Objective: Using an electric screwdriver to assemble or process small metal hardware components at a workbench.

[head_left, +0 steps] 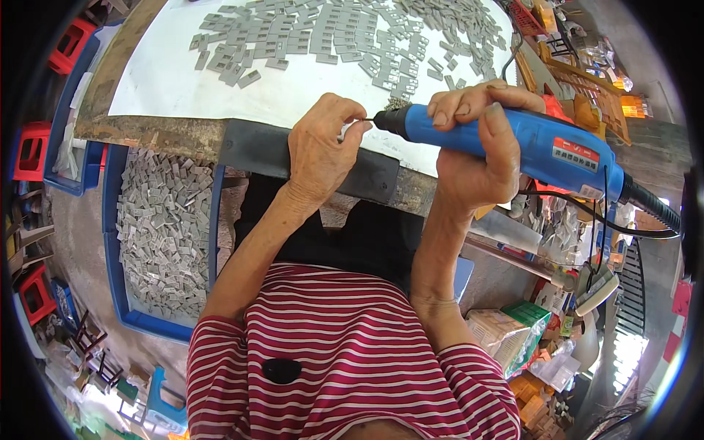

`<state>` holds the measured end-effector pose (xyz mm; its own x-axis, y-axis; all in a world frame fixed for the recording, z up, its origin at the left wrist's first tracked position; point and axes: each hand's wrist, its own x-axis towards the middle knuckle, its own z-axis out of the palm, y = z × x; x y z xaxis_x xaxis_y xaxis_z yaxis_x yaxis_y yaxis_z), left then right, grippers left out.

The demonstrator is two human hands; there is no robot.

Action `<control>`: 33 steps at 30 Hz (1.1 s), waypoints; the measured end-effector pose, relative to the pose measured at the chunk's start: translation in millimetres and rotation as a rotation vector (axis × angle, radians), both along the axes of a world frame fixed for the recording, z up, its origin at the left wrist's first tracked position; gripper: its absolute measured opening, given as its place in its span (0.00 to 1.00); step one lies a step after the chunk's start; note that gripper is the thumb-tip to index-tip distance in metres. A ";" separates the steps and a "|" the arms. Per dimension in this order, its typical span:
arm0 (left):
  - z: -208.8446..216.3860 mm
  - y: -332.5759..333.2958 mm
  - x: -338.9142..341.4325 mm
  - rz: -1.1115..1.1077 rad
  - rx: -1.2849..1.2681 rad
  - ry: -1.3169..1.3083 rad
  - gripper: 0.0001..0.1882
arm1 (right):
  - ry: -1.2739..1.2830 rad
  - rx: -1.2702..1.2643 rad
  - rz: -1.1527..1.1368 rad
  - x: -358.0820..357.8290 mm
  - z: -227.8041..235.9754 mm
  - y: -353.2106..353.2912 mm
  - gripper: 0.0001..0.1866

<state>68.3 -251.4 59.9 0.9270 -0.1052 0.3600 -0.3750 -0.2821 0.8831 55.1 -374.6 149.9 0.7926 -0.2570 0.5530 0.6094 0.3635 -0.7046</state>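
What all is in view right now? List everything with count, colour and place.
rotary tool: one, blue with black cord, in the right hand, tip at the left fingertips
small part: one, grey, mostly hidden, pinched in the left hand
flat pieces: many, grey, spread on the white sheet
white sheet: one, on the workbench
blue bin: one, lower left, full of grey pieces
red stools: several, far left
left hand: at the bench edge
right hand: around the tool
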 end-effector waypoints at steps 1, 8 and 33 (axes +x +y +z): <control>0.2 -0.1 0.2 0.001 -0.001 -0.001 0.06 | -0.014 0.005 0.014 0.4 -0.2 -0.8 0.14; 0.2 0.3 -0.7 -0.005 -0.001 -0.007 0.06 | 0.004 0.017 0.000 -0.6 1.7 -0.5 0.13; 8.8 65.1 18.4 0.193 0.140 -0.093 0.09 | 0.003 -0.002 0.014 1.2 -1.5 -13.6 0.14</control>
<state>86.6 -186.3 68.8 0.8982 0.0154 0.4394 -0.3806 -0.4731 0.7946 56.4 -388.2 148.3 0.7976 -0.2447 0.5514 0.6024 0.3705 -0.7070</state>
